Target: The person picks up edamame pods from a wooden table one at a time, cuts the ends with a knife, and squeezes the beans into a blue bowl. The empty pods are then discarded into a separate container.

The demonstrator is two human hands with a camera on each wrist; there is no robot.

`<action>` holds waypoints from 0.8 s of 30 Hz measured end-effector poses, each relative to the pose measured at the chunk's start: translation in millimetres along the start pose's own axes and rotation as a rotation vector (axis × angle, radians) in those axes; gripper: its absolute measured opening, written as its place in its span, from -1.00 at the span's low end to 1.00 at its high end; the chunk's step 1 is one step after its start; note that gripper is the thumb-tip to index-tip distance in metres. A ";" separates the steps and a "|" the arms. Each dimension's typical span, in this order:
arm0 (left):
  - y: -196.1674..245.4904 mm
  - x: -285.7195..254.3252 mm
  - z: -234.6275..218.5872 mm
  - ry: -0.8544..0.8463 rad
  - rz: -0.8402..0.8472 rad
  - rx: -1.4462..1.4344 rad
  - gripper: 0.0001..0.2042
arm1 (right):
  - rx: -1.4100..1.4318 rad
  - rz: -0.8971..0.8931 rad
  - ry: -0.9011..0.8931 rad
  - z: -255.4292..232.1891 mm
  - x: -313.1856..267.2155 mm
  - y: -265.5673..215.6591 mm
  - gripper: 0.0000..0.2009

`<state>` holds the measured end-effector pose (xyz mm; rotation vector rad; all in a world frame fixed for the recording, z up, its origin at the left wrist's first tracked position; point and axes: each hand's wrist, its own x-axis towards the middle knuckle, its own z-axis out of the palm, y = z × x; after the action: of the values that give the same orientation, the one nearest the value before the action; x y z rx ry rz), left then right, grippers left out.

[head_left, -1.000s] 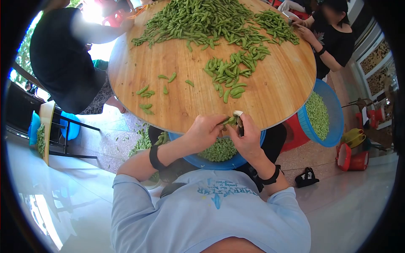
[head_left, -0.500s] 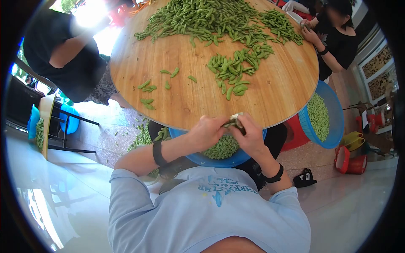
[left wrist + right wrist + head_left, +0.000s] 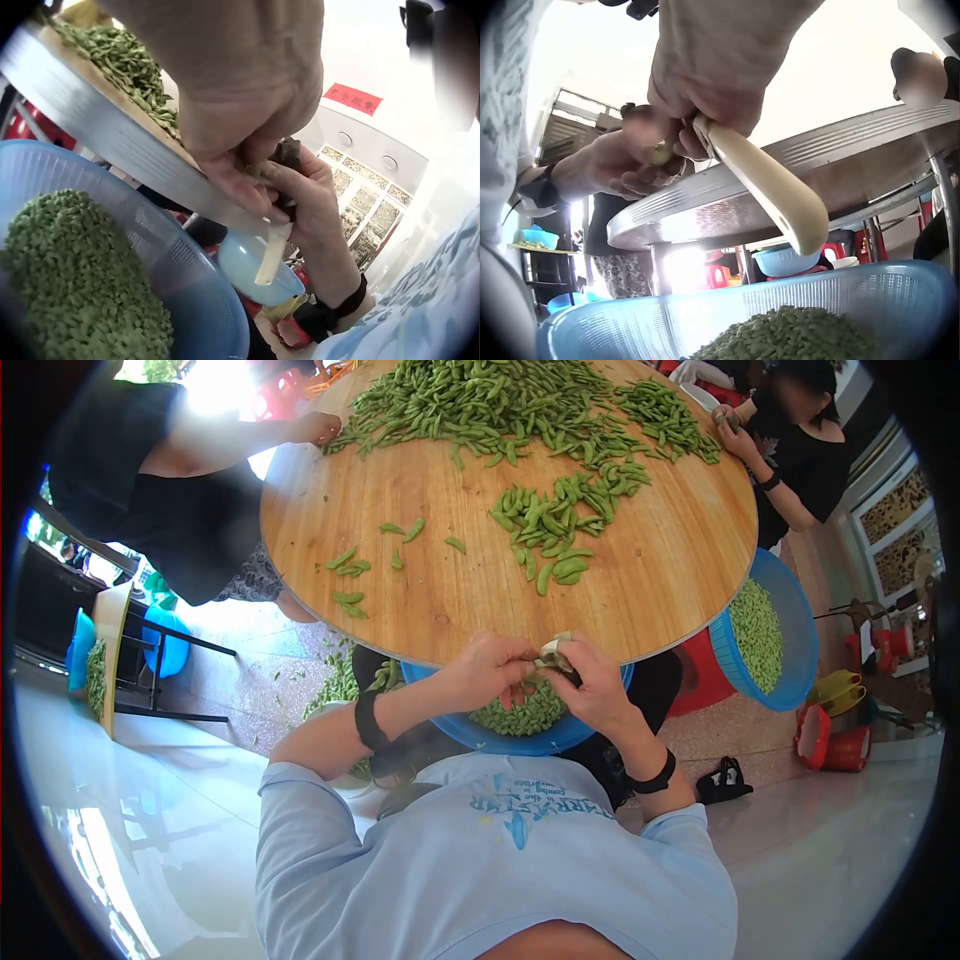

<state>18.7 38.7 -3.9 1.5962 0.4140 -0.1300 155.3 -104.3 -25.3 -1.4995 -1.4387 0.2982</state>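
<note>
Above the table's near edge my two hands meet over a blue basket [image 3: 487, 741] of shelled green beans [image 3: 520, 712]. My left hand [image 3: 483, 668] pinches a green soybean pod [image 3: 662, 154], mostly covered by fingers. In my right hand [image 3: 597, 685] is a tool with a cream handle [image 3: 772, 184]. That handle sticks out below the hand in the right wrist view. A dark piece [image 3: 288, 152] shows by the right thumb in the left wrist view; the tool's working end is hidden.
A large pile of pods [image 3: 470, 405] covers the far part of the round wooden table [image 3: 420, 600], with smaller groups [image 3: 555, 520] nearer. Another blue basket of beans [image 3: 800, 660] stands right. People sit at left [image 3: 130, 510] and right [image 3: 810, 490]. Pods [image 3: 335, 685] lie on the floor.
My left fingers have spread lower over the basket, while both hands stay close together. The person on the left has reached an arm to the pile.
</note>
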 end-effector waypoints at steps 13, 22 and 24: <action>12.9 -26.5 11.7 0.323 0.578 1.144 -0.78 | -0.156 -0.075 0.122 4.9 -8.0 1.0 -0.71; 20.4 -6.4 -82.3 0.782 0.533 1.578 -0.80 | 0.145 0.111 0.066 5.6 -17.0 3.3 -0.80; 11.8 26.7 -90.8 0.645 0.520 1.323 -0.81 | 0.264 0.215 0.054 9.1 -15.4 0.3 -0.81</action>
<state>32.1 132.7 5.3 3.0089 0.3938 0.6649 144.6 -113.2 -36.7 -1.4330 -1.1474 0.5535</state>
